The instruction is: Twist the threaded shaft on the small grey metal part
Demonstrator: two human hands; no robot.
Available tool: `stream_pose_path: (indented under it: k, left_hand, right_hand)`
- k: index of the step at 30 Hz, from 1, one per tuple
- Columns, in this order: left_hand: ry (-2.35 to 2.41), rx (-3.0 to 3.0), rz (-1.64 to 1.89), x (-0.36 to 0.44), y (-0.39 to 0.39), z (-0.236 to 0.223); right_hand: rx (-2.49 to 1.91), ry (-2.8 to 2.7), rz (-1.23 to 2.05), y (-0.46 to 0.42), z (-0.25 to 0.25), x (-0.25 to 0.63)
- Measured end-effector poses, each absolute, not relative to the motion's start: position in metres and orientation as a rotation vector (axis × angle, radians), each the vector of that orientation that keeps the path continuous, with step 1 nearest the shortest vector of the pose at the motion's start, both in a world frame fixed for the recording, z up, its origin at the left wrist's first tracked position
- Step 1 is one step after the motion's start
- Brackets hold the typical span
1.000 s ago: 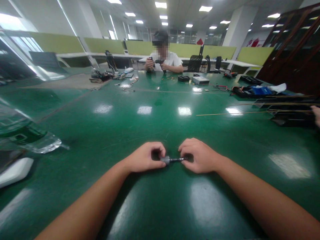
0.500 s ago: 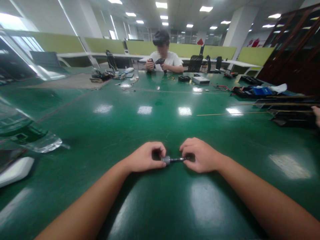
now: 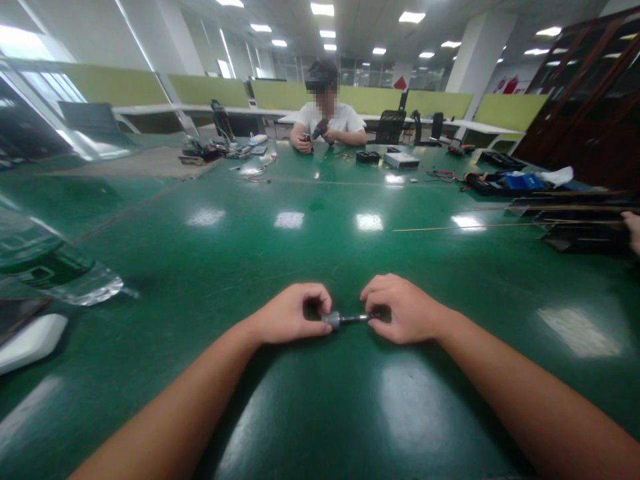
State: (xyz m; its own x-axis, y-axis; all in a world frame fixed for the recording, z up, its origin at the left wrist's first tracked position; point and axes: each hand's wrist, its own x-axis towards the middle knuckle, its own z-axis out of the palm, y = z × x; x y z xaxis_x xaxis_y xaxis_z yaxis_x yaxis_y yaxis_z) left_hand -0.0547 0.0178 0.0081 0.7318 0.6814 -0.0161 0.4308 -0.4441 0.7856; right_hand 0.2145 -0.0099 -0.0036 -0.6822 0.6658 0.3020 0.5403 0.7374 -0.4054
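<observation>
A slim, shiny metal rod with a thicker grey cylindrical end (image 3: 355, 319) lies level between my hands, close above or on the green table (image 3: 320, 260); its exact kind is not clear. My left hand (image 3: 295, 313) pinches the thick grey end between thumb and curled fingers. At the opposite tip, my right hand (image 3: 400, 310) closes its thumb and forefinger on the thin end. That tip is dark and partly hidden by the fingers.
At left are a clear plastic bottle (image 3: 65, 267) and a white device (image 3: 33, 343). Thin rods (image 3: 465, 227) reach in from the right, near another person's hand (image 3: 633, 230). Across the table, a seated person (image 3: 345, 120) handles a dark tool. Tools and cables lie on the far side.
My hands and the metal rod are almost still. Across the table, the seated person's hand at the left of the dark tool has dropped lower, and the tool has tilted.
</observation>
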Motion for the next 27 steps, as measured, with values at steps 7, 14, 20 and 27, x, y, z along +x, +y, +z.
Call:
stream_pose_path:
  k: [7,14,20,27]
  left_hand:
    - [0.842,2.094,0.390,-0.054,0.017,0.009]
    - [0.840,2.116,0.388,-0.055,0.017,0.008]
    - [0.834,2.119,0.396,-0.054,0.017,0.010]
    - [0.809,2.117,0.432,-0.049,0.013,0.010]
  right_hand:
    - [-0.974,-2.521,0.388,-0.009,-0.001,0.222]
    - [-0.969,-2.521,0.388,-0.011,-0.001,0.217]
    - [-0.874,-2.497,0.410,-0.015,-0.007,0.208]
    - [-0.853,-2.474,0.380,-0.014,-0.017,0.185]
